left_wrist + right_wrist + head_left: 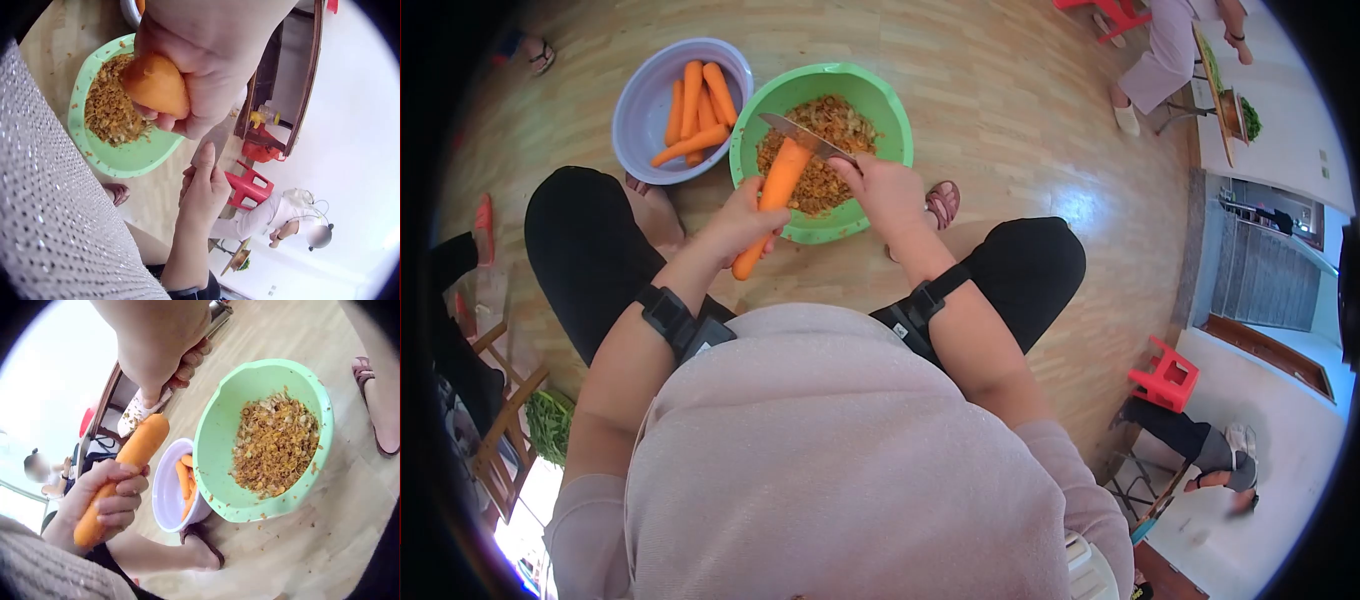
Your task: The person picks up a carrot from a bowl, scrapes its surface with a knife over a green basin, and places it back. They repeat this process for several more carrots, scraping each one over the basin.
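Note:
My left hand (742, 217) grips a whole orange carrot (784, 178) around its lower half, the carrot slanting up and away. In my right hand (887, 192) is a kitchen knife (812, 137), its blade lying across the carrot's far end in the head view. Bits of orange stick to the broad blade (132, 414) in the right wrist view. Beneath both hands stands a green basin (835, 230), holding a heap of chopped orange and pale brown pieces (840, 122). The left wrist view shows the carrot's rounded near end (156, 84) poking out of the fist.
A lavender basin (632, 120) with several carrots (691, 100) stands left of the green one. My knees (1030, 270) are spread on either side. Crumbs dot the wooden floor (269, 550). Red stools (1165, 375) and other people (1165, 60) are farther off.

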Demonstrator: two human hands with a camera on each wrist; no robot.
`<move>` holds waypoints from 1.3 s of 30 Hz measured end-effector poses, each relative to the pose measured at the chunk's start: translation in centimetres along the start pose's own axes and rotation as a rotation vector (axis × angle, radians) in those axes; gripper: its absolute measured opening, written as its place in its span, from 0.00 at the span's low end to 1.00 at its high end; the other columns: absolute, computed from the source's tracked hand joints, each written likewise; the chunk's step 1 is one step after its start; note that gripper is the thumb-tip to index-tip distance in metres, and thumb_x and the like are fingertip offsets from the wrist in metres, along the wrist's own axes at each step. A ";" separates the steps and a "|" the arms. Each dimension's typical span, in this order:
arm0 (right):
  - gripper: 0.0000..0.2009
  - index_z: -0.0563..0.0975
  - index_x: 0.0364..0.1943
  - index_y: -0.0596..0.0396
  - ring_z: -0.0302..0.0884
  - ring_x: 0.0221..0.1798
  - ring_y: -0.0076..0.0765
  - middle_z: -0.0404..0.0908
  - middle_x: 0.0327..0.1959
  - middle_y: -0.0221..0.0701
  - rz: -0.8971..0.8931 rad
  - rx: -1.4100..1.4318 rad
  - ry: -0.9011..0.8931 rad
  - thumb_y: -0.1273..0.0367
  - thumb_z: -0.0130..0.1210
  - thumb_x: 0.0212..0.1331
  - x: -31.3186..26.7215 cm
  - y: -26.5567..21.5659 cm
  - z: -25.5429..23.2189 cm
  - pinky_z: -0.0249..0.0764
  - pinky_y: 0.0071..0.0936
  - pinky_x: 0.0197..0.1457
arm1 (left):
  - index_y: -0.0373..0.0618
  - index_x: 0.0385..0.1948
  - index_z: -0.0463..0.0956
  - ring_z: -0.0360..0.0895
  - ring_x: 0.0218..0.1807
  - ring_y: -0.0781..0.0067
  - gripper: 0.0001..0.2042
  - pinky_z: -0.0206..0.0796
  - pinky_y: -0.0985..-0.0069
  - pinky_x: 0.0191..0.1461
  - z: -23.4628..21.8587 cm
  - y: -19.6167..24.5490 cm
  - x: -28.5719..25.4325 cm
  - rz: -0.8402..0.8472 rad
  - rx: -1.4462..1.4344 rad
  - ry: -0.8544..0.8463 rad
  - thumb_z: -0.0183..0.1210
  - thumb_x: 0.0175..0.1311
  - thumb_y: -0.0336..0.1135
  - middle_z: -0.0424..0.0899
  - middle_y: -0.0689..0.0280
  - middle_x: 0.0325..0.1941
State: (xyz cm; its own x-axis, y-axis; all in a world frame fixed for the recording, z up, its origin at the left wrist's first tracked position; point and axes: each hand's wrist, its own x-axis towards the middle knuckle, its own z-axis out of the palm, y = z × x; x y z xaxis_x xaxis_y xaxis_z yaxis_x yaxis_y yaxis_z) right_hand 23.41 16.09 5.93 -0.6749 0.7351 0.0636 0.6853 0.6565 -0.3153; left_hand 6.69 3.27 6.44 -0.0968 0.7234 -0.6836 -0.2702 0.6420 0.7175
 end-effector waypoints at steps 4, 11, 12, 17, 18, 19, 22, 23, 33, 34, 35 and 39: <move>0.23 0.77 0.19 0.51 0.77 0.20 0.46 0.76 0.15 0.37 -0.084 0.108 -0.058 0.47 0.50 0.58 -0.7 -1.4 -1.3 0.72 0.39 0.23 | 0.39 0.51 0.58 0.67 0.13 0.80 0.23 0.60 0.81 0.14 0.3 0.3 -0.1 0.010 0.025 0.002 0.56 0.54 0.30 0.71 0.66 0.22; 0.24 0.78 0.19 0.52 0.77 0.21 0.47 0.77 0.16 0.39 -0.002 0.127 -0.062 0.46 0.50 0.57 -0.4 -0.4 -0.1 0.72 0.38 0.24 | 0.38 0.50 0.60 0.67 0.13 0.80 0.21 0.60 0.81 0.14 0.2 0.2 -0.3 0.018 0.115 -0.019 0.54 0.53 0.28 0.70 0.66 0.22; 0.24 0.78 0.19 0.52 0.77 0.21 0.47 0.77 0.16 0.39 0.002 0.127 -0.059 0.46 0.50 0.57 -0.2 0.0 -0.1 0.72 0.38 0.24 | 0.38 0.50 0.60 0.67 0.13 0.80 0.21 0.60 0.81 0.14 0.3 0.3 -0.3 0.018 0.119 -0.023 0.54 0.53 0.28 0.70 0.66 0.22; 0.24 0.78 0.19 0.52 0.77 0.21 0.46 0.77 0.16 0.39 0.008 0.107 -0.070 0.46 0.49 0.58 -0.1 -0.2 -0.8 0.72 0.39 0.24 | 0.40 0.49 0.60 0.66 0.13 0.80 0.21 0.60 0.81 0.14 0.2 0.0 0.1 0.007 0.084 -0.036 0.54 0.53 0.28 0.71 0.66 0.22; 0.24 0.78 0.19 0.52 0.77 0.21 0.46 0.77 0.16 0.39 0.004 0.107 -0.076 0.46 0.49 0.58 -0.4 -0.7 -0.9 0.72 0.39 0.24 | 0.40 0.49 0.60 0.66 0.13 0.80 0.21 0.60 0.81 0.14 0.2 0.0 0.0 0.005 0.078 -0.034 0.54 0.53 0.28 0.71 0.66 0.22; 0.24 0.78 0.19 0.51 0.77 0.21 0.46 0.77 0.15 0.39 -0.061 0.120 -0.105 0.46 0.49 0.58 -0.7 -1.0 -1.0 0.72 0.38 0.24 | 0.40 0.49 0.60 0.66 0.12 0.80 0.20 0.60 0.81 0.14 0.3 0.1 0.1 -0.007 0.062 -0.041 0.54 0.53 0.28 0.71 0.66 0.22; 0.24 0.78 0.19 0.52 0.77 0.21 0.46 0.76 0.15 0.39 -0.142 0.127 -0.133 0.47 0.49 0.58 -0.8 -1.7 -1.2 0.72 0.39 0.24 | 0.40 0.49 0.60 0.66 0.12 0.80 0.20 0.60 0.80 0.14 0.4 0.5 -0.4 -0.021 0.052 -0.042 0.54 0.53 0.28 0.71 0.65 0.22; 0.24 0.78 0.19 0.52 0.77 0.21 0.46 0.76 0.15 0.39 -0.153 0.121 -0.132 0.47 0.48 0.59 -0.8 -1.6 -1.2 0.72 0.39 0.24 | 0.40 0.49 0.60 0.66 0.12 0.80 0.20 0.60 0.80 0.14 0.5 0.6 -0.4 -0.026 0.061 -0.041 0.54 0.53 0.28 0.71 0.65 0.21; 0.23 0.78 0.23 0.51 0.77 0.21 0.46 0.77 0.17 0.39 0.044 -0.013 -0.102 0.47 0.48 0.59 -0.4 0.0 -0.7 0.72 0.38 0.24 | 0.40 0.50 0.59 0.66 0.12 0.79 0.22 0.59 0.80 0.13 0.2 -0.2 0.0 -0.001 0.108 -0.040 0.54 0.53 0.27 0.70 0.65 0.21; 0.23 0.78 0.22 0.51 0.77 0.21 0.46 0.77 0.16 0.39 -0.016 0.050 -0.100 0.47 0.49 0.58 -0.8 -0.7 -0.7 0.72 0.38 0.24 | 0.40 0.50 0.59 0.66 0.12 0.79 0.22 0.59 0.80 0.13 0.2 -0.2 0.0 -0.001 0.124 -0.027 0.54 0.53 0.27 0.70 0.65 0.21; 0.23 0.78 0.22 0.51 0.77 0.21 0.46 0.77 0.16 0.38 -0.075 0.116 -0.097 0.47 0.49 0.58 -1.0 -1.2 -0.6 0.72 0.39 0.24 | 0.40 0.50 0.59 0.66 0.12 0.79 0.21 0.59 0.80 0.13 0.1 -0.3 0.0 -0.002 0.142 -0.015 0.54 0.53 0.27 0.71 0.65 0.21; 0.22 0.77 0.21 0.51 0.77 0.21 0.45 0.76 0.15 0.37 -0.120 0.098 -0.148 0.48 0.50 0.58 -1.1 -1.7 -0.5 0.72 0.39 0.23 | 0.40 0.49 0.60 0.66 0.12 0.79 0.20 0.60 0.81 0.13 0.3 0.0 -0.2 -0.014 0.121 -0.010 0.55 0.53 0.28 0.71 0.65 0.22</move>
State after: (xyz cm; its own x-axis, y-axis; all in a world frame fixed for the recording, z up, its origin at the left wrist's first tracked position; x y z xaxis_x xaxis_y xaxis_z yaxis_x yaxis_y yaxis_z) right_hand 23.15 14.26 6.90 -0.7878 0.6152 -0.0311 0.5726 0.7128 -0.4051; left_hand 7.01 3.24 6.61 -0.0843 0.7164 -0.6925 -0.1540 0.6773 0.7194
